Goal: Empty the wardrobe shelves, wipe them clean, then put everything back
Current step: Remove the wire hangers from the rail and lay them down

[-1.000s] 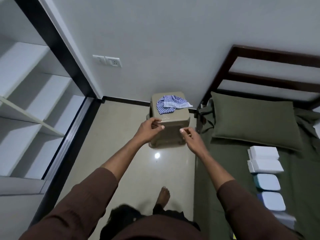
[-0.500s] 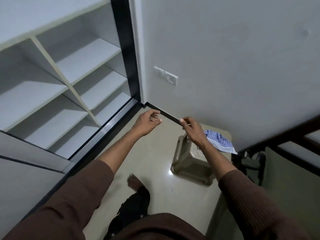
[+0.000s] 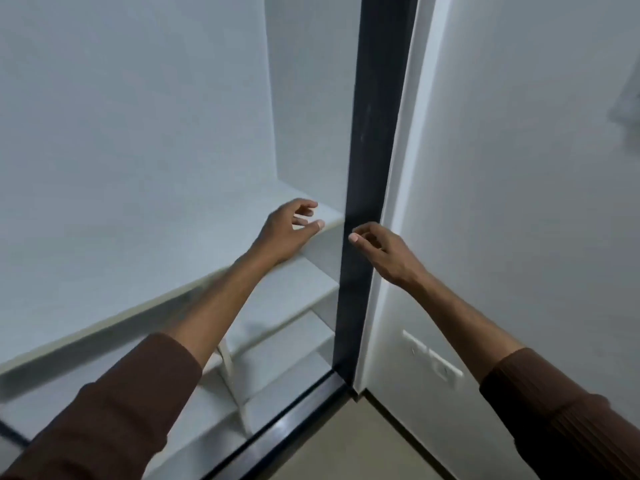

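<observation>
Left hand [image 3: 289,233] raised in front of the open wardrobe, fingers loosely curled, thumb out, grasping nothing. Right hand [image 3: 382,252] just beside it, level with it, fingers likewise loosely bent and empty, thumb tip pointing toward the left hand. Small gap between the two thumbs, no contact. Both forearms bare, brown sleeves [image 3: 114,414] pushed back to mid-arm.

Directly behind the left hand: the front corner of a white shelf [image 3: 173,251], its far right end showing past the fingertips. Cannot tell whether the fingers touch the board or hover just over it. Shelf surface bare where visible, broad and pale, running away to the left and toward the near edge of view. Front lip of the shelf passing under the left forearm, blurred.

Behind the right hand: the dark vertical frame [image 3: 372,168] of the wardrobe, thumb tip overlapping its edge. White trim strip just right of the frame, then plain wall [image 3: 519,168].

Lower down, beneath the left forearm: more white shelves [image 3: 287,299] stacked one under another, split by a white upright divider [image 3: 235,386]. Those boards also bare in the parts visible. White back panel [image 3: 138,98] of the wardrobe above the top shelf, meeting a white side panel near the frame.

At the foot of the wardrobe: a dark bottom track [image 3: 277,434] running diagonally, beige floor [image 3: 353,448] beside it. On the wall under the right forearm: a white switch plate [image 3: 433,358], blurred.
</observation>
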Tool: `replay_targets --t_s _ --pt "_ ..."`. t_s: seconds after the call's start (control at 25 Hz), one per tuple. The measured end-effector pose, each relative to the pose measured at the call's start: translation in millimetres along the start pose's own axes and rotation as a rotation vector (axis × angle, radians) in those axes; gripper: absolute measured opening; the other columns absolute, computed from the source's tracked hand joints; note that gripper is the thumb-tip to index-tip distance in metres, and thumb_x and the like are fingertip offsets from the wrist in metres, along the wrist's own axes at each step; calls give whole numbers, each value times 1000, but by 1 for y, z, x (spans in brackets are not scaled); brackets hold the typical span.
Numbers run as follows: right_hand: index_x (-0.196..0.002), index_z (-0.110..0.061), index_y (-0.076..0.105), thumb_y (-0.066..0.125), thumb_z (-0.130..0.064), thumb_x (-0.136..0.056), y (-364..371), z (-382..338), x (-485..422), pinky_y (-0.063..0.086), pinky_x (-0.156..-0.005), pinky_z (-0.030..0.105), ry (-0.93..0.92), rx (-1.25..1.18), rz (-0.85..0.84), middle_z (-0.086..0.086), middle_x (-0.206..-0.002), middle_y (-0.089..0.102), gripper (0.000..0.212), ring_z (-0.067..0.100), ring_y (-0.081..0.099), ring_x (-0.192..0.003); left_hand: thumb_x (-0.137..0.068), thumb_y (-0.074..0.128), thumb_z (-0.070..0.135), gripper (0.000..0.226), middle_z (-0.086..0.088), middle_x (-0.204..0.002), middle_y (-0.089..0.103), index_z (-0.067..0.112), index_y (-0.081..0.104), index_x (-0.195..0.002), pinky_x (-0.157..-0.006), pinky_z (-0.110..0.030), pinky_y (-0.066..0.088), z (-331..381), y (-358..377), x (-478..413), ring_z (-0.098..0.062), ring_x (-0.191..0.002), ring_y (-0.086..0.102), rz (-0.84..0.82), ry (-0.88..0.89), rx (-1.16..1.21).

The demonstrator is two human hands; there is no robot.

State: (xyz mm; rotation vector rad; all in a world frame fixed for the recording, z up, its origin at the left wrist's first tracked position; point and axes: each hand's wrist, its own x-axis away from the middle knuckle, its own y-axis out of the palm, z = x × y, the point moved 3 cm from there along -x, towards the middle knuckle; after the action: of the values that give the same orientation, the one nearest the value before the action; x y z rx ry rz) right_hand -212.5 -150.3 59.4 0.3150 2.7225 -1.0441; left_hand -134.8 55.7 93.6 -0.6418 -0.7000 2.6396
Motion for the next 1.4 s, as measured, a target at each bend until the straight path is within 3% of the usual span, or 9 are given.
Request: replay_targets --t_s 0.28,0.44,0.68,0.92,1.24,1.4 --pt "-124 -22 59 50 -61 -96 -117 -168 -260 52 -74 24 -507 47 180 -4 -114 65 48 8 63 -96 -92 71 40 43 7 -127 58 28 58 -132 -75 -13 44 96 -154 -192 -9 -109 61 347 266 -203" --pt "-122 -24 58 50 -63 -95 -169 -246 -347 52 -75 28 -679 39 216 -3 -112 64 48 9 63 -95 -91 72 40 46 4 -129 56 27 56 -133 -74 -16 45 147 -220 -262 -13 -109 60 512 290 -310" --pt "-116 -21 61 53 -61 -94 -207 -331 -442 52 -74 29 -938 18 347 -2 -109 66 47 7 63 -90 -87 77 37 50 3 -127 53 26 56 -131 -83 -24 46 204 -295 -323 -12 -104 57 715 377 -488" --pt "-116 -20 61 57 -58 -94 -211 -375 -486 56 -80 38 -1014 -12 491 -1 -110 64 44 13 62 -93 -85 80 39 58 2 -131 50 27 52 -134 -93 -31 50 225 -337 -370 -13 -108 54 723 421 -619" --pt "-106 -22 60 61 -35 -95 -247 -409 -507 53 -75 35 -1037 124 955 -4 -105 57 17 16 58 -93 -84 80 39 60 3 -128 48 26 51 -135 -90 -29 48 235 -352 -433 -15 -109 53 658 553 -559" --pt "-105 -22 59 57 -35 -96 -282 -410 -518 54 -77 40 -988 125 1116 -2 -108 57 16 18 55 -100 -85 79 39 57 5 -127 48 27 51 -133 -95 -31 49 252 -344 -475 -14 -110 53 649 633 -507"
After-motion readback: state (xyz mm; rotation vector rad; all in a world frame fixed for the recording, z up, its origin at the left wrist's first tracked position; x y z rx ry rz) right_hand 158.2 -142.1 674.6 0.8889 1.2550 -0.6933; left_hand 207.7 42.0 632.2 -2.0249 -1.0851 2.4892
